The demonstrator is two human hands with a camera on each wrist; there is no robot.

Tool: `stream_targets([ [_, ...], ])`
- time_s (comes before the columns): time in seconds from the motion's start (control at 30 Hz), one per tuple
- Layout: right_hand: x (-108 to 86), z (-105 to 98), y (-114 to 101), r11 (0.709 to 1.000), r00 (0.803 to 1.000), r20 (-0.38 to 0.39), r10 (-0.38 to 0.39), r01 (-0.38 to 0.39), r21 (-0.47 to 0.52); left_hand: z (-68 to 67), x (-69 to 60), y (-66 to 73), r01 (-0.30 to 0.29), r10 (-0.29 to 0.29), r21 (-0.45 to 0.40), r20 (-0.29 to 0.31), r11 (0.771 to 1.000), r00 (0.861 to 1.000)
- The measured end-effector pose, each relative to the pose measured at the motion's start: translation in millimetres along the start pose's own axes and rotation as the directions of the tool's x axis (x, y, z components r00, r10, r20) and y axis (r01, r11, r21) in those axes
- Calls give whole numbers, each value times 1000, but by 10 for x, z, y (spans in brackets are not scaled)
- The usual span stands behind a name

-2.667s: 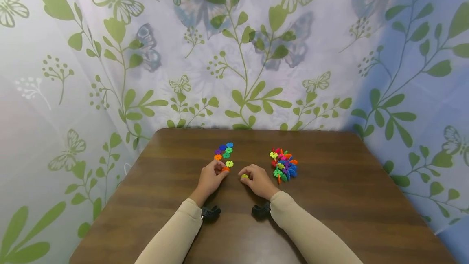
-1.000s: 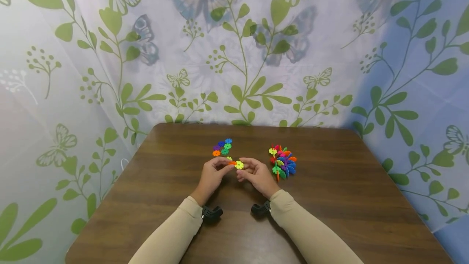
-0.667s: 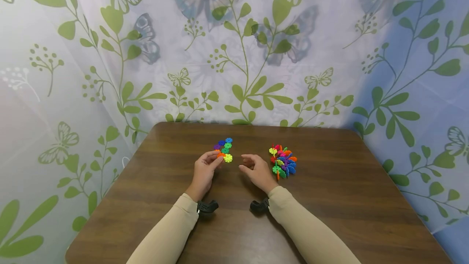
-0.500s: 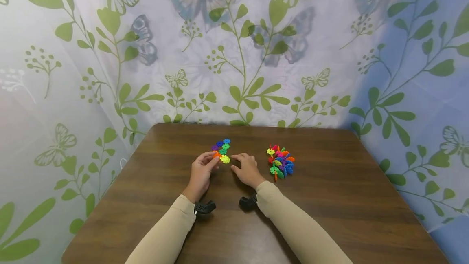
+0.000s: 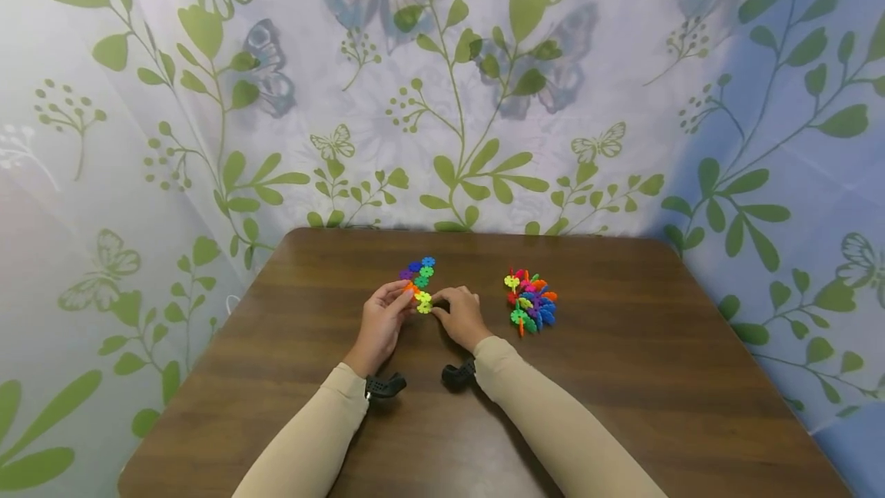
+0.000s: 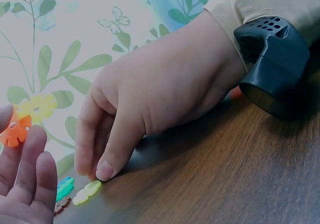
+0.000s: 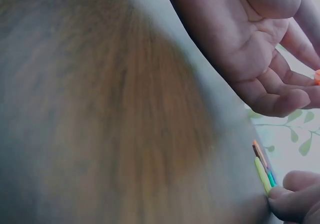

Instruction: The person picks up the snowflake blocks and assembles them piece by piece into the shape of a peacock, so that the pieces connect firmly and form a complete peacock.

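My left hand [image 5: 380,323] pinches an orange flower-shaped disc [image 6: 15,131] between thumb and fingers. A yellow flower disc [image 6: 37,107] is joined to it, and both are raised off the table. On the tabletop lies a yellow-green flower disc [image 6: 87,192]; my right hand [image 5: 459,317] pinches its edge with thumb and fingertips. Just beyond the left hand lie more flower discs: a light blue disc [image 5: 429,261], a dark blue disc [image 5: 415,267], a purple disc [image 5: 406,275] and green discs [image 5: 425,272]. The left fingers partly hide the discs behind them.
A heap of joined, many-coloured flower discs [image 5: 532,302] sits right of the right hand. The brown wooden table [image 5: 622,375] reaches back to a leaf-and-butterfly patterned curtain [image 5: 456,137]. Black wrist devices [image 5: 386,386] are worn on both wrists.
The right hand picked up a yellow disc, which was joined to the left hand's orange one. The left hand moved it left and away; the right hand then moved left to the yellow-green disc.
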State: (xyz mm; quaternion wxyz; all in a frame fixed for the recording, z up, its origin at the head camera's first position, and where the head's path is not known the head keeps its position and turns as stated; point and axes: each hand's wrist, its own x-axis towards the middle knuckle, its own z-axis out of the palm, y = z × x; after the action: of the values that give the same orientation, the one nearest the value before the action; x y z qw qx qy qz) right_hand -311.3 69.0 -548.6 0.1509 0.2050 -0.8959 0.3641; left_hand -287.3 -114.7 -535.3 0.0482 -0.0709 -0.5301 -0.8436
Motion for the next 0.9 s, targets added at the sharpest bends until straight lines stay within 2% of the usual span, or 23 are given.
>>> stream_targets([
  [0.27, 29, 18, 15, 995, 994, 83, -74, 79, -57, -8, -3, 26, 16, -16, 6, 0, 1000, 1000],
  [0.37, 46, 30, 24, 996, 994, 83, -76, 80, -45, -7, 2, 27, 11, -11, 1, -1, 1000, 1000],
  [0.47, 52, 38, 56, 998, 995, 68, -67, 66, 9, -7, 7, 25, 12, -12, -3, -2, 1000, 1000],
  [0.6, 16, -11, 102, 987, 999, 46, -24, 16, 159, -8, 2, 25, 24, -24, -16, -5, 1000, 1000],
  [0.7, -31, -97, 120, 945, 997, 45, 61, -73, 320, -9, -2, 28, 36, -36, -27, -1, 999, 999],
  [0.8, -78, -202, 127, 858, 986, 68, 150, -164, 487, -2, 2, 38, 54, -54, -28, 14, 998, 998],
  [0.9, -112, -312, 118, 765, 975, 97, 202, -219, 605, 5, 1, 52, 77, -76, -18, 29, 997, 997],
])
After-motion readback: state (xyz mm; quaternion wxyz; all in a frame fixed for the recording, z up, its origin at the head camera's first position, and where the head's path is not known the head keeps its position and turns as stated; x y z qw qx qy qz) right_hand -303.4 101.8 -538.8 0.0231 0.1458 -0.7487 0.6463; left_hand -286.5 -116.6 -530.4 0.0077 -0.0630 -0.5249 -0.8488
